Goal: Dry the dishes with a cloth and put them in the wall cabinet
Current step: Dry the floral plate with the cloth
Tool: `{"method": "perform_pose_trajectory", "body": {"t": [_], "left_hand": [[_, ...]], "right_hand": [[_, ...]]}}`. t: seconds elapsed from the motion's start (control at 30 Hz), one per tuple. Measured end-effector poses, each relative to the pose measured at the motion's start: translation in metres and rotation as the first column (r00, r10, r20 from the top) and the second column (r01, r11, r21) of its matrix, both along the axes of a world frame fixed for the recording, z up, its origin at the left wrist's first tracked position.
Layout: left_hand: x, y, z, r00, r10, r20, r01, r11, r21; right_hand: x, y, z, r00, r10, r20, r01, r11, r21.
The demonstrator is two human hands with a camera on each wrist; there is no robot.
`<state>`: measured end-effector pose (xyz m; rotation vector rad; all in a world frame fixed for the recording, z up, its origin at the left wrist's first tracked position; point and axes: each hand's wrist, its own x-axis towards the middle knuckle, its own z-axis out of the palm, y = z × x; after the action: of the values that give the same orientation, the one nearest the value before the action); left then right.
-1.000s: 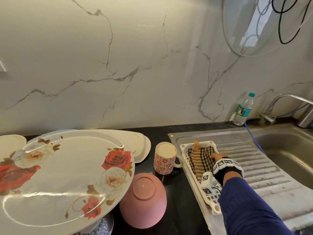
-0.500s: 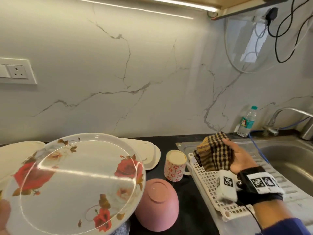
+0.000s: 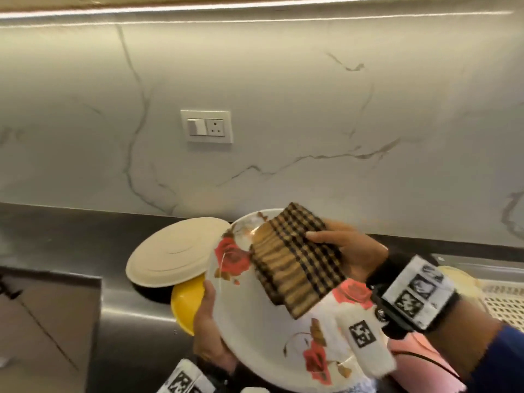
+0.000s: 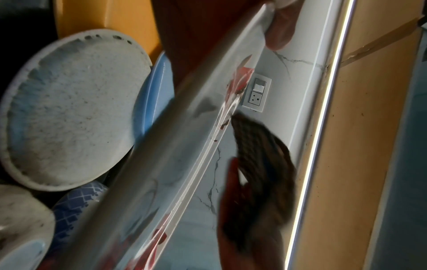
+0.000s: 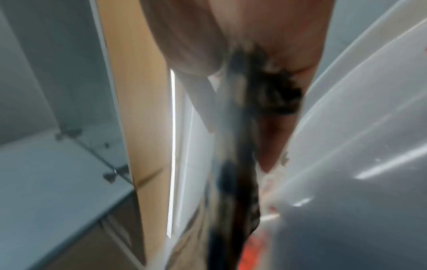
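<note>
A large white plate with red roses (image 3: pixel 255 330) is held up, tilted, over the black counter. My left hand (image 3: pixel 208 324) grips its left rim, thumb on the face; the same plate (image 4: pixel 175 146) shows edge-on in the left wrist view. My right hand (image 3: pixel 340 248) holds a folded brown checked cloth (image 3: pixel 295 259) against the plate's upper face. In the left wrist view the cloth (image 4: pixel 256 146) shows beside the plate. The right wrist view is blurred, with the dark cloth (image 5: pixel 240 146) next to the plate (image 5: pixel 358 146).
On the counter lie a cream plate (image 3: pixel 170 253), a yellow bowl (image 3: pixel 187 304), a pink bowl (image 3: pixel 419 361) and a white perforated rack (image 3: pixel 504 302) at the right. A wall socket (image 3: pixel 207 126) is on the marble backsplash. A wooden cabinet underside with a light strip (image 4: pixel 323 127) runs above.
My right hand lifted the checked cloth out of the white rack and brought it left onto the rose plate. The view swung left and up; the plate is raised and tilted.
</note>
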<state>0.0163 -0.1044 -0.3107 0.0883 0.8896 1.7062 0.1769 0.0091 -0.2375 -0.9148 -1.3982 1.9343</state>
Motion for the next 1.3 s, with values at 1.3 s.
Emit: {"method": "perform_pose_trajectory", "body": {"t": [1.3], "left_hand": [[-0.068,0.014,-0.006,0.924,-0.382,0.036,0.348,0.873,0.341]], "right_hand": [[-0.091,-0.059,-0.098,0.567,-0.339,0.750,-0.776,0.086,0.625]]}}
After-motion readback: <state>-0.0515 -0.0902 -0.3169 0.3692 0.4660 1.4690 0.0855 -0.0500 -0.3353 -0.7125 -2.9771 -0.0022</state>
